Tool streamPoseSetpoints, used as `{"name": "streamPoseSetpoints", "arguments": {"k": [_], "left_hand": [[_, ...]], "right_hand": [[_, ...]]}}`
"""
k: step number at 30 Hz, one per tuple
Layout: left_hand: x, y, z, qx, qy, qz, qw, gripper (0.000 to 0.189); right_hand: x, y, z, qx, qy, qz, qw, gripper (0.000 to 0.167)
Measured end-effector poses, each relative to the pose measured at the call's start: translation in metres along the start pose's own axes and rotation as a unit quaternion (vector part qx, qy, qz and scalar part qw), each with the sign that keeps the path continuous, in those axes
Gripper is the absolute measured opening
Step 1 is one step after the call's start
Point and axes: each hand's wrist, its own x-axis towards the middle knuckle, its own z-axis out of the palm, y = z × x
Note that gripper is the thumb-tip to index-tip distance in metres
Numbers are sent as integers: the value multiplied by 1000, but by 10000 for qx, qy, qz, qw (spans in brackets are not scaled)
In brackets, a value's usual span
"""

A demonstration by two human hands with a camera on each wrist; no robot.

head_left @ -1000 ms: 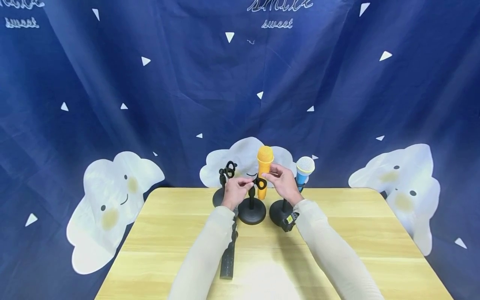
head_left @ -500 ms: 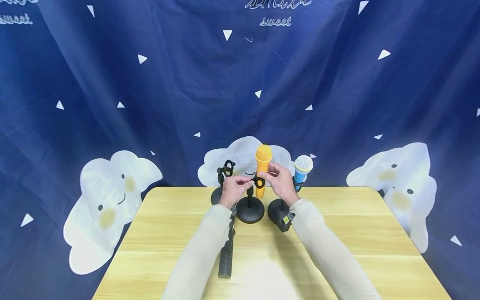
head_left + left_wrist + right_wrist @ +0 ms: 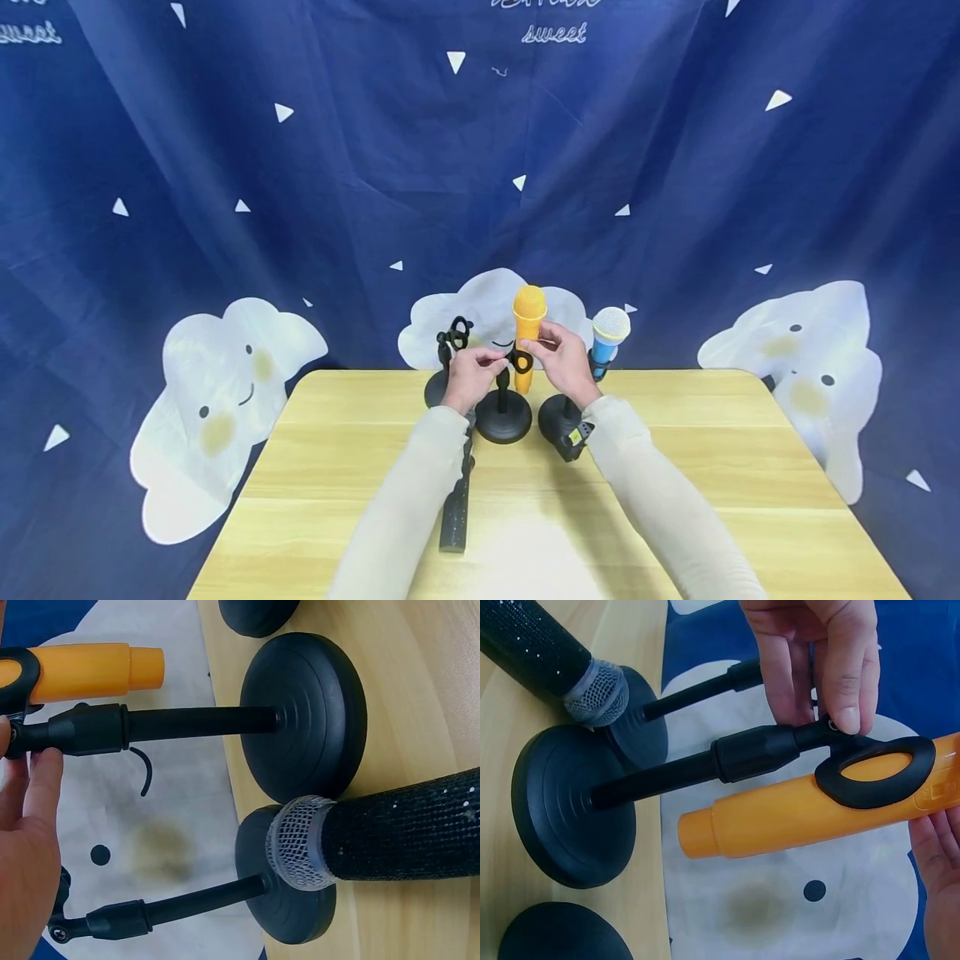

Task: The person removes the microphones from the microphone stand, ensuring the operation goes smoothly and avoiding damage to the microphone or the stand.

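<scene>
My left hand (image 3: 470, 377) pinches the joint below the clip of the middle black microphone stand (image 3: 503, 418). An orange microphone (image 3: 530, 312) stands nearly upright beside that joint, head up, and my right hand (image 3: 567, 364) holds its body between thumb and fingers. In the right wrist view, the looped black clip (image 3: 874, 771) lies against the orange body, which shows through its opening. The clip's far side is hidden, so I cannot tell whether it wraps the microphone. Its narrow orange tail (image 3: 146, 668) hangs below the clip, apart from the stand's pole.
A blue microphone (image 3: 606, 342) with a white head sits in the right stand (image 3: 558, 421). At left is another stand (image 3: 437, 389) with a bare clip. A black glittery microphone (image 3: 454, 517) lies on the wooden table (image 3: 322, 467), partly under the left forearm. A blue cloth (image 3: 360, 167) hangs behind.
</scene>
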Motion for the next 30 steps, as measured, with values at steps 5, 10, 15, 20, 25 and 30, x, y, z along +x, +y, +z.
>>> {"name": "streamPoseSetpoints", "arguments": {"k": [5,10,15,20,25,30], "left_hand": [[-1,1,3,-101,57,-144,9998,16],[-2,1,3,-78,81,-297,9995,18],[-3,-1,3,-100,75,-294,9995,15],[-4,-3,4,-165,119,-204,9996,13],[-3,-3,5,-226,155,-41,9996,13],[-4,-2,5,-218,200,-8,9996,13]], "right_hand": [[1,-2,-2,41,-13,-62,10000,36],[1,-4,-2,81,-72,-44,9999,35],[1,-3,-2,77,-93,-45,9999,36],[0,-3,-2,90,-117,-32,9999,36],[1,-5,-3,132,-91,-81,9998,35],[2,-6,-4,197,-116,-82,9997,34]]}}
